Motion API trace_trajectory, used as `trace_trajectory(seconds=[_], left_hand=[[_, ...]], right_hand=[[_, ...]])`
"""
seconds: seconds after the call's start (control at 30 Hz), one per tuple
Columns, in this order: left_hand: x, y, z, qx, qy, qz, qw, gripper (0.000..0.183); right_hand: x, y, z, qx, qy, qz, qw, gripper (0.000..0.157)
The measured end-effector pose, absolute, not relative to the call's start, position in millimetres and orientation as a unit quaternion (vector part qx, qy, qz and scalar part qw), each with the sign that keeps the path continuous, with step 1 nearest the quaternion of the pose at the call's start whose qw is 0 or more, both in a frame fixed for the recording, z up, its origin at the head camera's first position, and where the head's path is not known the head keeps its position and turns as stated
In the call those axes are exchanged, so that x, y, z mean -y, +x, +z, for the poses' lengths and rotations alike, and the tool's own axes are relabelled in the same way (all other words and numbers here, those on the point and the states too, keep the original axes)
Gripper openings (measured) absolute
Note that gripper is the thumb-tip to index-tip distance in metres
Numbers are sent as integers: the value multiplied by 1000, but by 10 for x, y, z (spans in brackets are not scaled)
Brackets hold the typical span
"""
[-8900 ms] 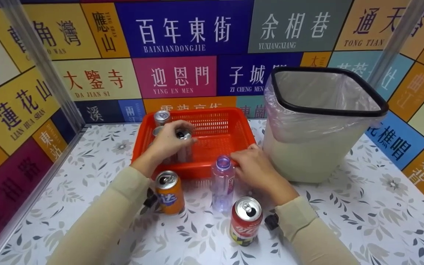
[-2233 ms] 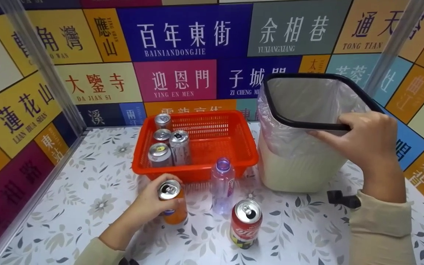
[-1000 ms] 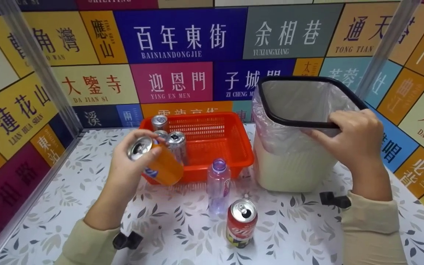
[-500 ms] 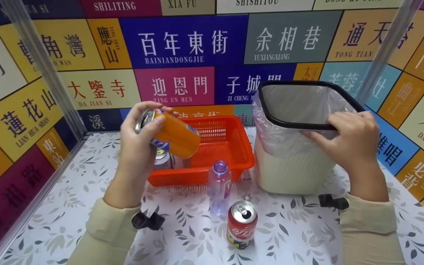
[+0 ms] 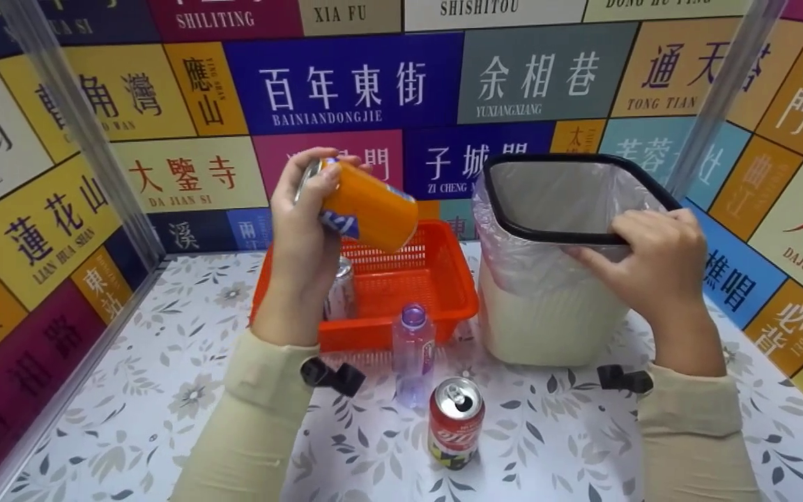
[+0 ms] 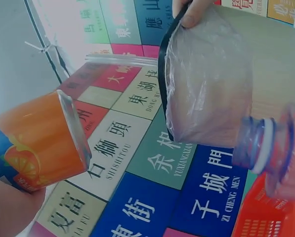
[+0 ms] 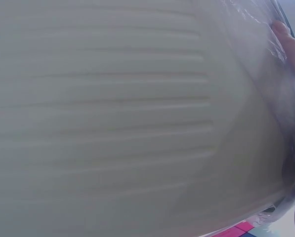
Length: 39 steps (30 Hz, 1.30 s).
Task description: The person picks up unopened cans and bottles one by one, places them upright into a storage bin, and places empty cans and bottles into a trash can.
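My left hand (image 5: 307,223) grips an orange soda can (image 5: 372,208) by its top end, raised above the red basket (image 5: 366,335) and tilted with its base toward the right. The can's printed side (image 6: 36,143) shows large in the left wrist view. My right hand (image 5: 659,265) holds the black rim of the lined trash bin (image 5: 548,314), thumb outside and fingers over the edge. In the right wrist view the bin's ribbed wall (image 7: 112,103) fills most of the frame. A silver can (image 5: 341,289) stands in the basket; the basket's left part is hidden behind my left forearm.
A clear purple-tinted bottle (image 5: 413,355) without a cap stands in front of the basket. Nearer me is a red soda can (image 5: 456,425), upright on the floral tabletop (image 5: 143,376). Sign-patterned walls (image 5: 346,80) close off the back and sides.
My left hand has gripped the orange can, lifted it off the table, and carried it up and right over the basket. Earlier, my right hand moved from the basket to the bin rim.
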<state>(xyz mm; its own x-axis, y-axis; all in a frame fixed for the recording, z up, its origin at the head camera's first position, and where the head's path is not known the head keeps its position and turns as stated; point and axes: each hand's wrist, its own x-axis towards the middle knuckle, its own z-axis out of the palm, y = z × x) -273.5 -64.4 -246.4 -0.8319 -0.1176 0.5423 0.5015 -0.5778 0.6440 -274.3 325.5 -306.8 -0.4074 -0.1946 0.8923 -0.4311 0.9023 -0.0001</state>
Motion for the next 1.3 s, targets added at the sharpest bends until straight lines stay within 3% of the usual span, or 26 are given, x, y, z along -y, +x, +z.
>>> trace_trajectory(seconds=[0.43, 1.3], left_hand=[[291, -3217, -2370, 357, -180, -902, 161, 16], [-395, -3554, -2191, 328, -106, -931, 119, 5]], right_hand=[[-3284, -2730, -3089, 833, 185, 110, 510, 63], [-3240, -2731, -3075, 832, 181, 118, 511, 63]])
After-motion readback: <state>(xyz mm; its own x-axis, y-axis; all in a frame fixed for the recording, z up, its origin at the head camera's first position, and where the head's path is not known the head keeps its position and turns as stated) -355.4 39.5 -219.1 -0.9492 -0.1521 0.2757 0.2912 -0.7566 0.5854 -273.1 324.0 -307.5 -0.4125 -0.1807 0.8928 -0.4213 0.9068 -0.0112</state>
